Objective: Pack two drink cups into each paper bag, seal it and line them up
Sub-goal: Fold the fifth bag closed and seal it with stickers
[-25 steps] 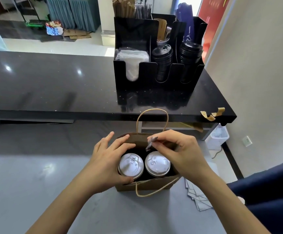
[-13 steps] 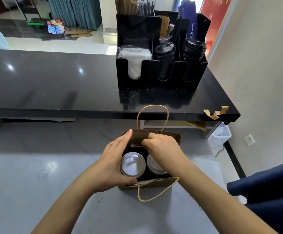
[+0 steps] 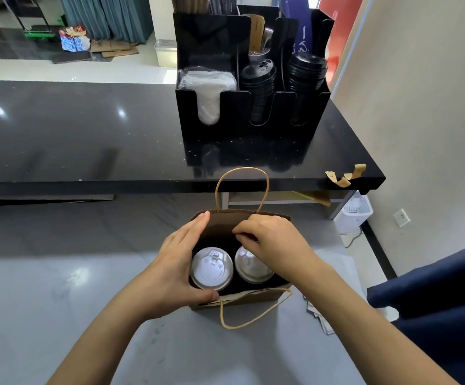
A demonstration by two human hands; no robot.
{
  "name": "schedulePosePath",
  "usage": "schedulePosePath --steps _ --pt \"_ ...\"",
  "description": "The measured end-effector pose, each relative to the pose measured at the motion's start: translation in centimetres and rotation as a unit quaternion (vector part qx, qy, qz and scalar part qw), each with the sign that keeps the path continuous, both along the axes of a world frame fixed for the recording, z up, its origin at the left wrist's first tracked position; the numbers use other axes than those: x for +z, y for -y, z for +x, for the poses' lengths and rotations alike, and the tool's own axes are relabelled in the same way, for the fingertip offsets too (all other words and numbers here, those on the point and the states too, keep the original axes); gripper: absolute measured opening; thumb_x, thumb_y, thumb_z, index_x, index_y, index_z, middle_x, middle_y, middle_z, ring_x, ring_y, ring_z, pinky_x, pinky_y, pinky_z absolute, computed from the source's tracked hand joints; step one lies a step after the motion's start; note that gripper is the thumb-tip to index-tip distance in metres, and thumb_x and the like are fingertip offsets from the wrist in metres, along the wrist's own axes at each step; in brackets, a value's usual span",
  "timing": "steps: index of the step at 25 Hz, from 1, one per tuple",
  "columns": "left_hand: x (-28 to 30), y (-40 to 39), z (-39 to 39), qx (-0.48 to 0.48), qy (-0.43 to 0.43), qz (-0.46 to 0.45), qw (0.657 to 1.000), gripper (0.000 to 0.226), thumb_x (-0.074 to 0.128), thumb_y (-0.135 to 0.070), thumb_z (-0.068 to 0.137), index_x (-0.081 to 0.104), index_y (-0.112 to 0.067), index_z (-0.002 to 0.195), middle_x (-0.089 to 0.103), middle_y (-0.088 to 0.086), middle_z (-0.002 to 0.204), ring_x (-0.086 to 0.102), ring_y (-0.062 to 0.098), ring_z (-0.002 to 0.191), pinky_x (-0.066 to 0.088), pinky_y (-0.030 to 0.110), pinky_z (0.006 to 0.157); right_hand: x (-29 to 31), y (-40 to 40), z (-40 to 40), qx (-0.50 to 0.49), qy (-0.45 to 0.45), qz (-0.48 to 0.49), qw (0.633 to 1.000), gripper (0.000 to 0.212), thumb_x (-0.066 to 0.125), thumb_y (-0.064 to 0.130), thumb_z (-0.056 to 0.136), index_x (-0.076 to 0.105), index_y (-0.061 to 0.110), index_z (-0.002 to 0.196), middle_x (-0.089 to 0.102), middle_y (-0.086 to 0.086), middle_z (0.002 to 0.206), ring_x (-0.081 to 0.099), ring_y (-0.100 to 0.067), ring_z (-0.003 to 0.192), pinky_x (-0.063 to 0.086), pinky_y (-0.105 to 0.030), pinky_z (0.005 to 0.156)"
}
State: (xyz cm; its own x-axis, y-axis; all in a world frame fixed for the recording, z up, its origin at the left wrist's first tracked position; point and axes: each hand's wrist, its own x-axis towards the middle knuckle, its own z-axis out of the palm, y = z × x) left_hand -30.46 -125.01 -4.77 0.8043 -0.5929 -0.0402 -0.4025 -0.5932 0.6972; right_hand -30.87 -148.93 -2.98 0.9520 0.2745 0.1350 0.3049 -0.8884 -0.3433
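Two lidded cups (image 3: 211, 268) (image 3: 250, 266), one paper bag (image 3: 225, 222), two hands (image 3: 174, 269) (image 3: 274, 243).

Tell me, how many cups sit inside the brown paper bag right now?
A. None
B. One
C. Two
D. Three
C: two white-lidded cups stand side by side in the open bag, the left cup in full view and the right cup partly under the right hand.

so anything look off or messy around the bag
Nothing spilled: both cups stand upright and lidded in the open bag. Two oddities: curled scraps of brown tape stuck at the black counter's right front edge, and loose papers fanned untidily beside the bag.
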Motion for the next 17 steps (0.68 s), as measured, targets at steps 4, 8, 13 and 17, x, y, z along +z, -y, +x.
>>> schedulePosePath --steps 4,8,13,17 --pt "-0.3 0.0 0.1 -0.005 0.008 0.003 1.0 0.131 0.088 -0.05 0.06 -0.004 -0.057 0.153 0.0 -0.041 0.157 0.009 -0.006 0.147 0.024 0.025 0.114 1.5 2.5 -1.9 -0.039 0.062 0.145 0.987 0.014 0.068 0.018 0.096 0.078 0.017 0.106 0.075 0.005 0.096 0.068 -0.012 0.09 0.055 -0.034 0.081" --pt "-0.6 -0.1 0.2 -0.003 0.016 0.002 1.0 0.13 0.088 -0.051 0.058 -0.001 -0.058 0.153 0.004 -0.04 0.158 0.013 -0.003 0.147 0.032 0.032 0.114 2.1 6.1 -3.2 -0.104 0.122 0.224 0.961 0.013 0.067 0.02 0.096 0.076 0.019 0.105 0.073 0.012 0.093 0.068 -0.007 0.089 0.055 -0.021 0.076" --pt "-0.9 -0.1 0.2 0.002 0.017 0.005 1.0 0.132 0.092 -0.047 0.058 0.001 -0.057 0.153 0.005 -0.039 0.158 0.015 -0.002 0.146 0.034 0.037 0.114 -0.3 9.1 -4.8 -0.187 0.096 0.236 0.949 0.012 0.068 0.018 0.096 0.076 0.026 0.101 0.067 0.024 0.084 0.066 -0.006 0.082 0.049 -0.01 0.068" --pt "-1.1 -0.3 0.1 0.002 0.015 0.011 1.0 0.132 0.093 -0.046 0.058 0.003 -0.056 0.154 0.005 -0.039 0.159 0.015 -0.001 0.147 0.034 0.04 0.115 -4.6 10.3 -6.1 -0.253 0.042 0.212 0.943 0.009 0.069 0.02 0.095 0.077 0.024 0.096 0.069 0.017 0.08 0.065 -0.008 0.077 0.054 -0.024 0.069"
